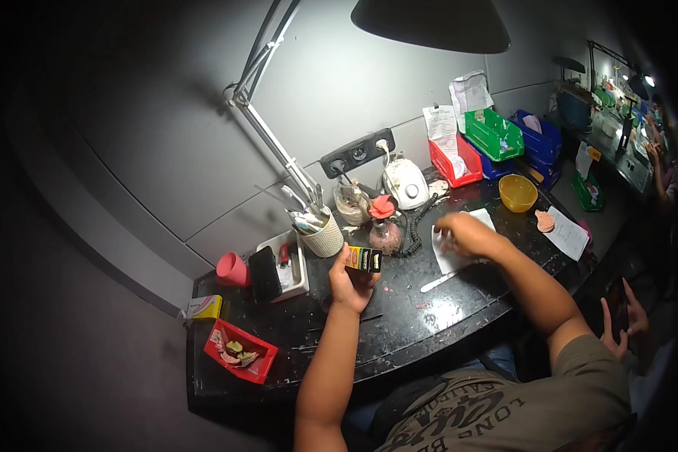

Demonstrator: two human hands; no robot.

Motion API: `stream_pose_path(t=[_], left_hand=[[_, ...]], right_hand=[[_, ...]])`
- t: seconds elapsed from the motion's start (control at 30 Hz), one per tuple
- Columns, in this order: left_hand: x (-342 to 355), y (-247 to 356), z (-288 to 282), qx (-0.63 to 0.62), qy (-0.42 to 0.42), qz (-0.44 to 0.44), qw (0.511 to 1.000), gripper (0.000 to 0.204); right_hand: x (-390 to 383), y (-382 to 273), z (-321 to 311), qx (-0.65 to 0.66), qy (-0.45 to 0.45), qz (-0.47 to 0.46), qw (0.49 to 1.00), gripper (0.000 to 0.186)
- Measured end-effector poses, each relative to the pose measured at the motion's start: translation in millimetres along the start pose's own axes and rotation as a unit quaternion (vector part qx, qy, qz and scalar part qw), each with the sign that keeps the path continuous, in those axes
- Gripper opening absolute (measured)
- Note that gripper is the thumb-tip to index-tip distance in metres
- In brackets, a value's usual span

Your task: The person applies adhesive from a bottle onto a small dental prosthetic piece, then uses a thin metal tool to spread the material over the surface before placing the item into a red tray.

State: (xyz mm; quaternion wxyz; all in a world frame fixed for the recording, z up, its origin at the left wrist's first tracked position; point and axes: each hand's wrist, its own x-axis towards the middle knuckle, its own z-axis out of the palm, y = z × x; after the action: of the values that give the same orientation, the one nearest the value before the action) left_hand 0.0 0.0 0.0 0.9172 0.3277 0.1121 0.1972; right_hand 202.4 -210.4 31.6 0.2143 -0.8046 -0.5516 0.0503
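Note:
My left hand (349,288) is wrapped round a small yellow, green and black box (364,259) and holds it above the table's middle. Over a white sheet (446,260) to the right hovers my right hand (465,235). Its fingers point down and are smeared by motion, so what they hold, if anything, does not show. A white spatula-like tool (438,282) lies at the sheet's near edge. Just beyond the box stands a glass jar with pinkish contents (385,238), topped by a red piece (383,206).
A woven cup of tools (323,235), a white tray (300,275) and a red bin (241,351) stand left. At the back are a white device (407,185) and coloured bins (494,135). A yellow bowl (517,193) sits right. Another person's hands (618,320) show at far right.

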Motion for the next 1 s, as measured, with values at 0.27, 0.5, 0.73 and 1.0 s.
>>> stream_pose_path(t=[0.27, 0.5, 0.73, 1.0], left_hand=[[-1.5, 6.0, -5.3, -0.012, 0.026, 0.014, 0.999, 0.033], [-0.5, -2.9, -10.0, 0.103, -0.045, 0.046, 0.993, 0.034], [-10.6, -16.1, -8.1, 0.254, -0.034, 0.063, 0.964, 0.015], [-7.4, -1.7, -16.9, 0.425, -0.071, 0.105, 0.896, 0.021]], right_hand=[[4.1, -28.8, 29.3, -0.138, -0.099, -0.015, 0.985, 0.022], [40.3, -77.0, 1.6, 0.246, -0.04, -0.028, 0.968, 0.042], [56.3, -41.9, 26.5, 0.541, -0.073, -0.004, 0.838, 0.022], [38.8, -48.4, 17.8, 0.337, -0.083, -0.05, 0.936, 0.025]])
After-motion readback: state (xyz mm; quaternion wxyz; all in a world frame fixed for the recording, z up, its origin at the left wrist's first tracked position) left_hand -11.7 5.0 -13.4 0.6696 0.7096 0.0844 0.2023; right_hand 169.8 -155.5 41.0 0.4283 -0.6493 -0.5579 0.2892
